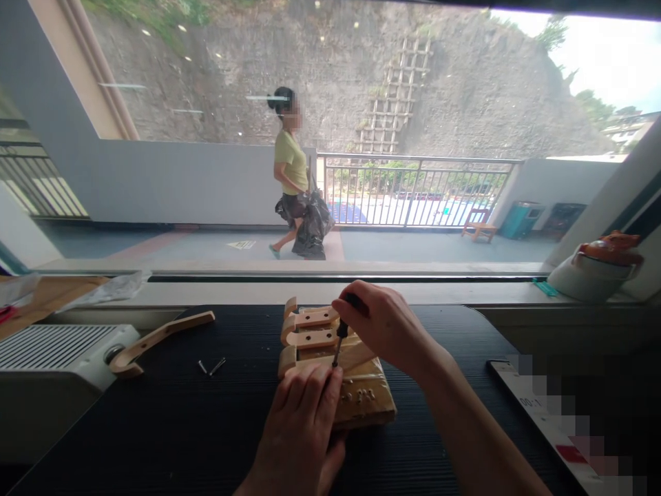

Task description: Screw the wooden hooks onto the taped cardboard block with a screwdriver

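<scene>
Gripping a screwdriver (343,328), the right hand (386,318) is pointing it down beside the left hand (306,408), whose closed fingers are pressing a wooden hook (312,362).

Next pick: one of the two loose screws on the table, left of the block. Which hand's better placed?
Left, probably. The left hand is nearer the screws and shows no tool, though it's braced at the wooden block. The right hand grips the screwdriver, farther across.

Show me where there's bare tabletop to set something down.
Bare black table lies between the loose screws and its left edge; another patch sits right of the right hand, toward the far edge. Crowded: the wrapped block, with wooden hooks, screwdriver and left hand.
</scene>
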Available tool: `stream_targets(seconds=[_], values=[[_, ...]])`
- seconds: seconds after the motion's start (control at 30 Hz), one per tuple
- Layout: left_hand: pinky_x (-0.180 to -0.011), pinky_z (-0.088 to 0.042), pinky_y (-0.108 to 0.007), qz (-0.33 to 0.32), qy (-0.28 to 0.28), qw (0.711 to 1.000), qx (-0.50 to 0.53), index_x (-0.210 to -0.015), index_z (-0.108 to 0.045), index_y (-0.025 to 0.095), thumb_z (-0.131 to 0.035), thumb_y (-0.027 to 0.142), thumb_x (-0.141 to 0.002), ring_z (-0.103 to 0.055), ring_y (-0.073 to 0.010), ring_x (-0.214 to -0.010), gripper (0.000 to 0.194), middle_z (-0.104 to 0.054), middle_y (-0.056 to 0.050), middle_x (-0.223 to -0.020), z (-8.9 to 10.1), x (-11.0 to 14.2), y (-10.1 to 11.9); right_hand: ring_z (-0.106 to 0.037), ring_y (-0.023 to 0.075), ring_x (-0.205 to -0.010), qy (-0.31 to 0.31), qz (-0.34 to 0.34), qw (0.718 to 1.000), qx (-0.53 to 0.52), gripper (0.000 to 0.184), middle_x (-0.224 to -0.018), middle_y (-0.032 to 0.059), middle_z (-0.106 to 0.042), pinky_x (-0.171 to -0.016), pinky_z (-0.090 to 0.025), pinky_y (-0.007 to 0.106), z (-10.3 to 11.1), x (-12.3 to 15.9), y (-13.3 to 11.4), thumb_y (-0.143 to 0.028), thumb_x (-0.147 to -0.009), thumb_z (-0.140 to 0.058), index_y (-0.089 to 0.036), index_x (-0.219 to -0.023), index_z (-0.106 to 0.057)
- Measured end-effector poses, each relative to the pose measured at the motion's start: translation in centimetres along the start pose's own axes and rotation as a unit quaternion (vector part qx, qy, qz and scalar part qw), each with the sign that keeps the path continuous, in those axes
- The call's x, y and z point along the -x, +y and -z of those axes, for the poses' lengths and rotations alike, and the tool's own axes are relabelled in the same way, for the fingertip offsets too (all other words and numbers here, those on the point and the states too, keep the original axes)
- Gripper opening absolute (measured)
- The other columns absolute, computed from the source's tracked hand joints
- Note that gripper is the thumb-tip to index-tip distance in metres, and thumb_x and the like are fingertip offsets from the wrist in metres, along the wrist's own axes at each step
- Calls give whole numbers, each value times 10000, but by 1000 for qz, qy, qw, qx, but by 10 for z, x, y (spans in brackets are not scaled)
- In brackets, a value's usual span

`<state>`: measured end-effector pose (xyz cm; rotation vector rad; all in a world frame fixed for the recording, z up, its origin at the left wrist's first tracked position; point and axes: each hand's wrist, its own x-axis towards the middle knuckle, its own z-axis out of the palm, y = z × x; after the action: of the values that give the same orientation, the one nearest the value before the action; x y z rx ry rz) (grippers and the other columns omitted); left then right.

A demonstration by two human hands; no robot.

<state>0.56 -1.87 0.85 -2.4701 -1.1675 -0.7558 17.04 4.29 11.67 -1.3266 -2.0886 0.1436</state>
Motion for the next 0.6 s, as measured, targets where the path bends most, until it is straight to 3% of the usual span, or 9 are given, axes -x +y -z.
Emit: stream_targets(seconds=[0.13, 0.3, 0.6], values=[[-1007, -283, -396, 1, 2, 1000, 4, -1266, -462, 140, -543, 209, -757, -409, -245, -1149, 520, -515, -86, -1211, 0, 0, 0, -441, 74, -592, 4, 19, 1000, -14, 253, -723, -12, -600, -572, -295, 214, 3, 4, -2, -383, -883, -432, -203, -901, -608], [-1018, -266, -391, 5, 6, 1000, 9, -1287, -442, 146, -545, 189, -753, -394, -247, -1166, 546, -495, -81, -1227, 1, -1, 1, -469, 67, -638, -55, 85, 991, -85, 224, -763, -19, -601, -587, -318, 193, 9, 8, -8, -362, -858, -490, -221, -972, -621], [-1015, -254, -402, 2, -2, 1000, 4, -1272, -451, 130, -546, 194, -740, -389, -251, -1166, 544, -494, -94, -1226, 2, 0, 2, -428, 68, -596, -30, 29, 997, -62, 184, -680, -24, -564, -568, -298, 204, 6, 4, 4, -325, -862, -472, -193, -882, -598]])
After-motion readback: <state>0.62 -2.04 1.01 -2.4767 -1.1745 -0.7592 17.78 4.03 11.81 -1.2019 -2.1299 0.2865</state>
